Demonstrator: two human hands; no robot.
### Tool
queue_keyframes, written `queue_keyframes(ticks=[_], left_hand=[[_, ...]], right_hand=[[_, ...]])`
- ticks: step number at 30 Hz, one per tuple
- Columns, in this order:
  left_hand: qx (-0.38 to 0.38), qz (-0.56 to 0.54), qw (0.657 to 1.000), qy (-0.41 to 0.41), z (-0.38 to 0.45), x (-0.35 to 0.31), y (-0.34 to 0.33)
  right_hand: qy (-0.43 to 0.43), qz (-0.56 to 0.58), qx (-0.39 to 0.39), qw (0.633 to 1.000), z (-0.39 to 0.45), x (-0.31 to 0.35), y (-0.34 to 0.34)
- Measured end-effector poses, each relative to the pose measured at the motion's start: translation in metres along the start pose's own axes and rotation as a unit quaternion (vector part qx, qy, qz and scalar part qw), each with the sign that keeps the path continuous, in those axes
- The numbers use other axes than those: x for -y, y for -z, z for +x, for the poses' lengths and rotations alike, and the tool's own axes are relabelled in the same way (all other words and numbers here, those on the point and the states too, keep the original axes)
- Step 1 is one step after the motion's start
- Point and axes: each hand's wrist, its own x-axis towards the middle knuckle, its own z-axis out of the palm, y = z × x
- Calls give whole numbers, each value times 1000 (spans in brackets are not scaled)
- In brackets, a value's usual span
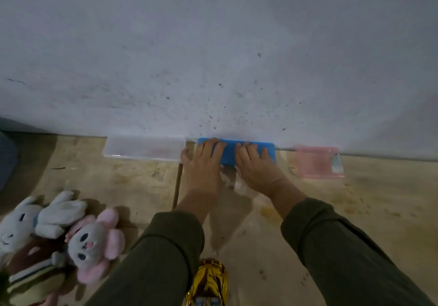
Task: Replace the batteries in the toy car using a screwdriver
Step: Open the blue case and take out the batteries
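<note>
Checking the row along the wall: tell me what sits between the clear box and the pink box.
In the head view, the blue box sits between the clear box and pink box, with the left hand and right hand on it.

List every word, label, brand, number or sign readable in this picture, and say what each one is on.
No readable text anywhere.
Flat blue plastic box under both hands: no print shows.
Clear plastic box: a faint pinkish patch inside, too blurred to read.
Pink translucent plastic box: blurred, nothing legible.
Shiny gold toy car: bluish marks at the bottom edge, cut off and unreadable.
Plush rabbit toys: only stitched faces.
</note>
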Motion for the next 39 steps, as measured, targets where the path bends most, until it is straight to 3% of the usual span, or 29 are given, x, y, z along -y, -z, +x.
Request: queue_keyframes(ticks=[5, 9, 14, 18, 21, 29, 39], left_hand=[[-61, 16, 998, -11, 1, 2, -7], [-134, 29, 990, -23, 0, 4, -8], [-104, 82, 991, -28, 1, 8, -13], [-93, 93, 991, -21, 0, 7, -12], [-104, 102, 989, -18, 0, 8, -14], [-77, 120, 990, -13, -1, 7, -12], [-55, 111, 992, -22, -1, 8, -9]], right_hand=[[-32, 121, -62, 990, -1, -25, 14], [-136, 112, -102, 979, 11, -38, 22], [-201, 131, -86, 967, 13, -38, 34], [-128, 220, -7, 967, -19, -9, 26], [-125, 243, 31, 962, -24, -1, 7], [-111, 243, 8, 964, -14, -6, -17], [2, 196, -59, 979, -14, -19, -22]])
